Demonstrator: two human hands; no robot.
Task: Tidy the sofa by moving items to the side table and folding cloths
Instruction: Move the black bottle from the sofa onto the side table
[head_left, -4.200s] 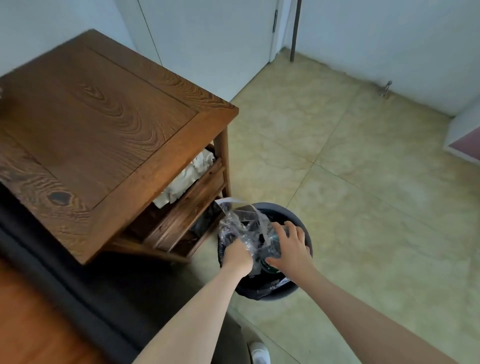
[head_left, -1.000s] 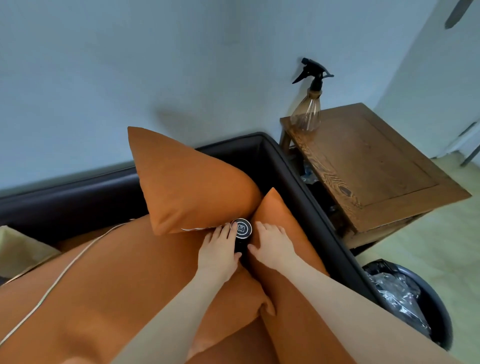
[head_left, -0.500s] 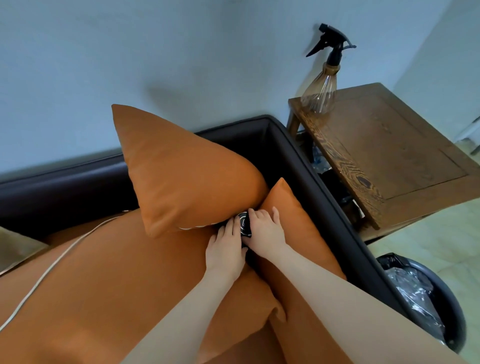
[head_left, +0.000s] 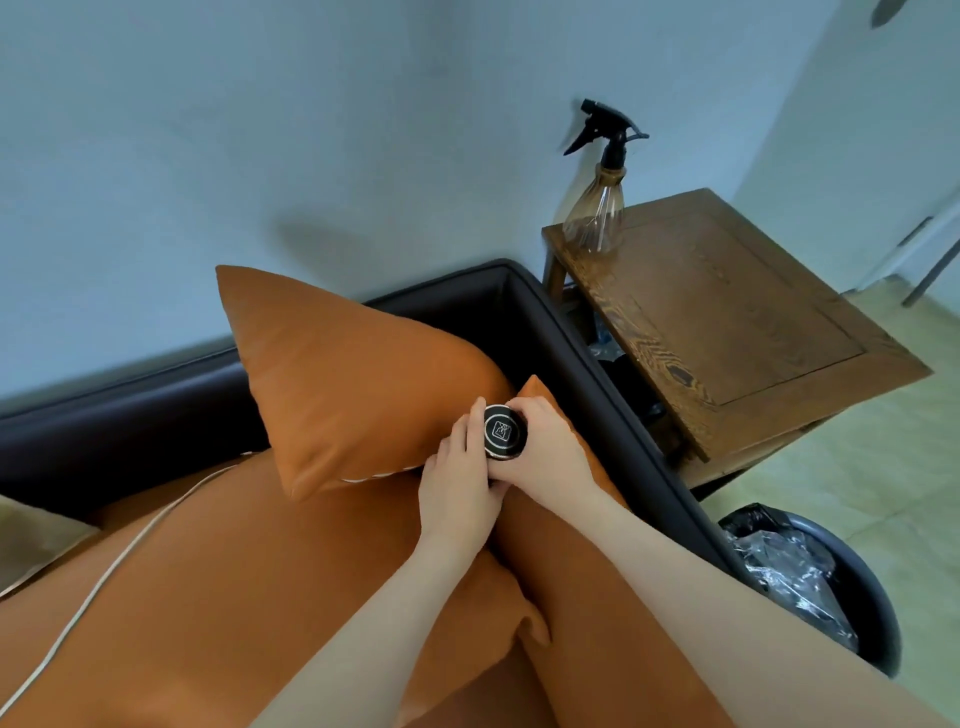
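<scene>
A small black round jar (head_left: 503, 432) with a white emblem on its lid sits between two orange cushions on the sofa. My left hand (head_left: 457, 483) and my right hand (head_left: 545, 454) both curl round its sides, lid facing up. The larger orange cushion (head_left: 353, 379) leans against the dark sofa back (head_left: 130, 415). A second orange cushion (head_left: 587, 561) lies along the dark armrest (head_left: 597, 374). The wooden side table (head_left: 737, 322) stands to the right of the armrest, with an amber spray bottle (head_left: 597, 192) on its back corner.
A dark waste bin (head_left: 815, 582) lined with crinkled plastic stands on the tiled floor at the lower right, beside the sofa. A beige cloth or cushion (head_left: 31, 545) shows at the left edge. White piping runs across the orange seat cover (head_left: 208, 597).
My hands left the waste bin and came to the sofa. Over the last second both closed round the black jar and drew it up from between the cushions, so its lid shows fully.
</scene>
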